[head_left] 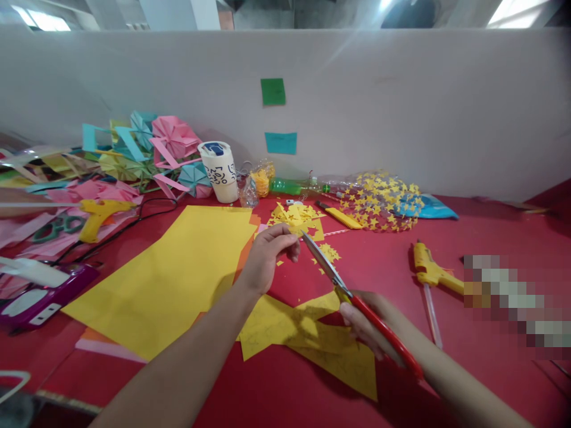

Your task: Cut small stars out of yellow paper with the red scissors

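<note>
My right hand (370,321) grips red-handled scissors (325,261), blades pointing up and to the left. My left hand (270,252) is closed in a pinch close to the scissor tips; whatever is between its fingers is too small to make out. Beyond it lies a heap of yellow paper scraps (306,213). Small yellow paper stars (329,254) form a little pile beside the blades. Below my hands, yellow paper pieces with drawn lines (274,324) rest on the table. Large yellow sheets (178,279) lie left of my left hand, over orange and pink ones.
A red table (250,392) meets a pale partition (401,107). Left are folded paper flowers (173,137), a glue gun (96,217) and a purple power strip (49,297). Behind stand a cup (218,172), a yellow cutter (341,217) and a star-covered bottle (379,202). Another glue gun (426,267) lies right.
</note>
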`<control>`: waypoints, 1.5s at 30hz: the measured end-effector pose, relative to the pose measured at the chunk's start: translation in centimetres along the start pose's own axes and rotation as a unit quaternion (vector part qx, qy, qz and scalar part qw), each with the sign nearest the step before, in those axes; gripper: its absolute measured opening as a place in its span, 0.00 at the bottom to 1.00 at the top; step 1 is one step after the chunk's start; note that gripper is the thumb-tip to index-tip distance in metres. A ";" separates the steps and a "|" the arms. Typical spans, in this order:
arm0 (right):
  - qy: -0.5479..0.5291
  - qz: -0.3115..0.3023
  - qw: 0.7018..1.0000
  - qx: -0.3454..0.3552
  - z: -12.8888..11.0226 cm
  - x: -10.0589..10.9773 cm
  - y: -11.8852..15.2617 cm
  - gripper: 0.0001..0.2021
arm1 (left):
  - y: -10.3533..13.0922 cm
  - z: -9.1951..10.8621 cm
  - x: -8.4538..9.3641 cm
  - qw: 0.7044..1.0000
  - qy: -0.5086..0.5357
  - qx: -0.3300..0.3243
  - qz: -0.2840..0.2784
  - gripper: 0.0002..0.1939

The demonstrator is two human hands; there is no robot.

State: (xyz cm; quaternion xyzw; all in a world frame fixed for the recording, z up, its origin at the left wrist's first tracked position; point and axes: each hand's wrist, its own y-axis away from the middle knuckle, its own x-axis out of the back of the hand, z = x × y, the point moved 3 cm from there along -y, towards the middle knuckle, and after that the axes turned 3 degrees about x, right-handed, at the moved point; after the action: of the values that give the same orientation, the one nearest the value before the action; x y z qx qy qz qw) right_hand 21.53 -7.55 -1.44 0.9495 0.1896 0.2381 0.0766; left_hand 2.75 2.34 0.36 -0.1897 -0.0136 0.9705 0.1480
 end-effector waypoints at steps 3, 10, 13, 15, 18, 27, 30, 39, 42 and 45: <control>-0.007 0.000 1.000 0.006 0.0 0.0 -0.1 0.25 | 0.0 0.0 0.0 1.000 -0.009 0.002 -0.006 0.07; -0.029 0.007 0.999 -0.045 0.0 0.0 0.2 0.29 | -0.2 -0.1 0.2 1.000 -0.011 0.008 -0.015 0.07; -0.055 0.008 0.997 -0.057 -0.1 0.0 0.3 0.30 | -0.2 0.0 0.2 1.000 -0.015 0.012 -0.022 0.07; -0.064 0.008 0.997 -0.052 -0.1 0.0 0.3 0.30 | -0.2 0.1 0.3 0.999 -0.020 0.015 -0.027 0.07; -0.048 0.009 0.997 -0.055 -0.1 0.0 0.2 0.30 | -0.2 0.1 0.3 0.999 -0.022 0.018 -0.028 0.08; -0.040 0.002 0.998 -0.043 0.0 0.1 0.2 0.31 | -0.1 0.2 0.4 0.996 -0.075 -0.037 -0.019 0.09; -0.042 0.000 0.998 -0.043 0.1 0.1 0.2 0.32 | -0.1 0.3 0.4 0.995 -0.091 -0.045 -0.015 0.09; -0.034 -0.002 0.997 -0.065 -0.1 0.0 0.3 0.34 | -0.2 0.1 0.4 0.995 -0.086 -0.048 -0.006 0.09; -0.028 -0.003 0.997 -0.068 0.0 0.0 0.3 0.36 | -0.2 0.2 0.4 0.995 -0.084 -0.045 -0.006 0.09; -0.030 -0.004 0.997 -0.069 0.1 0.0 0.2 0.35 | -0.2 0.2 0.5 0.996 -0.080 -0.039 -0.003 0.09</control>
State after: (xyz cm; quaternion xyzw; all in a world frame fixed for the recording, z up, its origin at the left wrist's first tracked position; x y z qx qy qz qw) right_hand 21.64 -7.77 -1.44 0.9477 0.1746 0.2217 0.1488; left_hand 2.29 2.67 0.37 -0.1171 -0.0640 0.9808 0.1422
